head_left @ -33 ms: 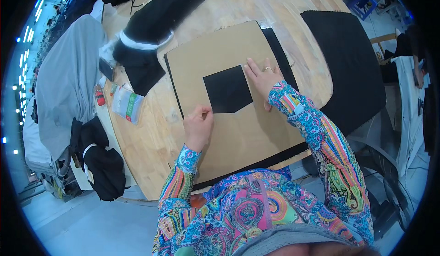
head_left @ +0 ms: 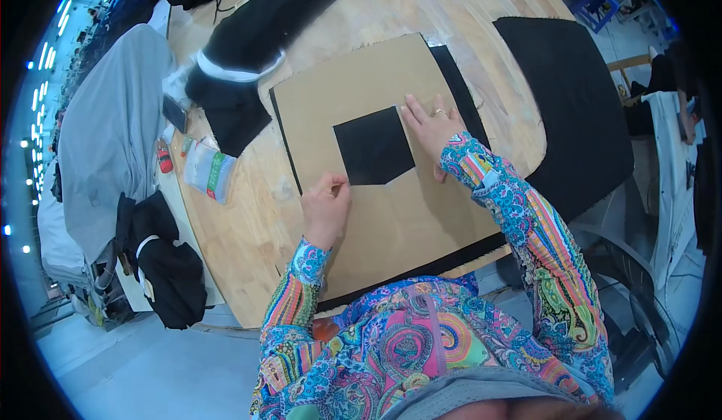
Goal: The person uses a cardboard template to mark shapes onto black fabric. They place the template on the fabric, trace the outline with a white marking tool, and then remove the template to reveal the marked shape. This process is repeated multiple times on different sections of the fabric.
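A brown card sheet [head_left: 391, 232] lies on black cloth [head_left: 459, 81], whose edges stick out past it. In the card's middle is a black five-sided shape [head_left: 374, 148] with a shallow point toward me; whether it is an opening or a piece on top, I cannot tell. My left hand [head_left: 326, 206] is closed at the shape's lower left corner, fingertips pinched together against the card. Anything small between them is hidden. Flat on the card along the shape's right side lies my right hand [head_left: 435, 130], fingers stretched out, a ring on one.
More black cloth [head_left: 571, 112] hangs over the wooden table's [head_left: 248, 247] right edge. Toward the far left lie a black bundle with a white band [head_left: 241, 66], a phone [head_left: 174, 113], a clear plastic packet [head_left: 210, 172] and a small red item [head_left: 164, 157].
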`<state>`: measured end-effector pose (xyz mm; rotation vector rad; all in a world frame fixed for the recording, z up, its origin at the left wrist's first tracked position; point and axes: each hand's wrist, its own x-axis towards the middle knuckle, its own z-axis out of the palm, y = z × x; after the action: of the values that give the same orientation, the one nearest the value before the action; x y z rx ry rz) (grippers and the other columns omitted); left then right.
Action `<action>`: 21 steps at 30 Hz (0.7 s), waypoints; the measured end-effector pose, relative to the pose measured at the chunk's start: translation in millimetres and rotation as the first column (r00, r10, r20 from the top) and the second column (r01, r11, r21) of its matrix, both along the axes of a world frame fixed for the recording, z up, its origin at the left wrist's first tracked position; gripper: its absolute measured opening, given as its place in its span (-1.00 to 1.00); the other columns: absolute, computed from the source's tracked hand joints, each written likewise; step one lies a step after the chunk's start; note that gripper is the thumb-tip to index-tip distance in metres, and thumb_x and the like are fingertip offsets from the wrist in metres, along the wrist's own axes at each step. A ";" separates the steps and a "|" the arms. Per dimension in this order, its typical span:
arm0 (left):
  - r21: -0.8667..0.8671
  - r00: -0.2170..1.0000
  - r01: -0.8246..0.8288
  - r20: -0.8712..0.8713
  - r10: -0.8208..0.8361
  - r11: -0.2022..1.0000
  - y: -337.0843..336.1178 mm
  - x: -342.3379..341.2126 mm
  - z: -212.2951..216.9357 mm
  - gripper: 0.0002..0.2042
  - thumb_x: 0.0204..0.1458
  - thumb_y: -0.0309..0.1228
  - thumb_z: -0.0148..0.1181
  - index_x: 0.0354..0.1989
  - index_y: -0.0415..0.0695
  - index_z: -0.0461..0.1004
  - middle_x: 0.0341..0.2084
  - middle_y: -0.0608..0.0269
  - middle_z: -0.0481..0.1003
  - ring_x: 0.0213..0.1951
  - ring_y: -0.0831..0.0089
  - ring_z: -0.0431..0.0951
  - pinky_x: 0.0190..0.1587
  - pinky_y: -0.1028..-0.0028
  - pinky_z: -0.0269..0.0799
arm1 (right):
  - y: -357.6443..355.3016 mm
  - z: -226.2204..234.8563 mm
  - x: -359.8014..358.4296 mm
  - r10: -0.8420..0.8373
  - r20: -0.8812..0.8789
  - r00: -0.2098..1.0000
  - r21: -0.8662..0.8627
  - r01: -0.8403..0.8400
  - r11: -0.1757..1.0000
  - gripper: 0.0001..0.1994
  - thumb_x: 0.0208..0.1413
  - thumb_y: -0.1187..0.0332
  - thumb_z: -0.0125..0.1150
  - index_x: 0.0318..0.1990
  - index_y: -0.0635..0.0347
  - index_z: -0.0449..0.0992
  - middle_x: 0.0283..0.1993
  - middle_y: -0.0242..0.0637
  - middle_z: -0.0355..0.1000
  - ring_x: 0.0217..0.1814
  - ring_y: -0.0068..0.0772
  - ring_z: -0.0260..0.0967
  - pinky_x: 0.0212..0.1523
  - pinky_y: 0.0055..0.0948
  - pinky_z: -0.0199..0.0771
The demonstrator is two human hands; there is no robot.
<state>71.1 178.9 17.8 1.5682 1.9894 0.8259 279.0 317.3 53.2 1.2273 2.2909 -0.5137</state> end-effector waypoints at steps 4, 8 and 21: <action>-0.007 1.000 0.001 -0.010 -0.001 1.000 -4.2 0.5 -0.2 -0.94 -0.06 -0.53 0.16 -0.41 -0.25 0.48 -0.55 0.17 0.55 -0.46 0.49 0.60 -0.40 0.54 0.46 | -0.7 -0.4 -1.1 0.005 0.006 1.000 0.004 -0.005 1.000 0.45 -0.88 0.44 0.64 0.37 0.08 -0.24 0.47 -0.29 -0.48 0.41 0.32 -0.29 0.25 0.20 0.06; -0.010 0.998 0.021 -0.061 -0.021 1.000 -4.9 1.4 1.7 -0.93 -0.07 -0.53 0.16 -0.41 -0.25 0.48 -0.55 0.16 0.55 -0.46 0.48 0.60 -0.40 0.54 0.47 | -0.6 1.7 -1.2 0.011 0.011 1.000 0.000 -0.011 1.000 0.44 -0.86 0.43 0.65 0.37 0.09 -0.24 0.47 -0.28 -0.49 0.41 0.32 -0.29 0.25 0.20 0.07; -0.077 0.954 0.024 0.301 0.001 0.997 -3.1 30.8 3.7 -0.94 -0.01 -0.52 0.19 -0.39 -0.25 0.51 -0.56 0.36 0.53 -0.46 0.67 0.50 -0.38 0.64 0.41 | -0.6 7.2 0.1 0.021 0.001 1.000 -0.028 -0.020 0.999 0.45 -0.84 0.30 0.68 0.37 0.12 -0.26 0.47 -0.24 -0.48 0.42 0.33 -0.32 0.26 0.20 0.03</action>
<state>101.9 175.8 21.5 1.3189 1.7696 0.9091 279.2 316.7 60.4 1.1895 2.2853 -0.5350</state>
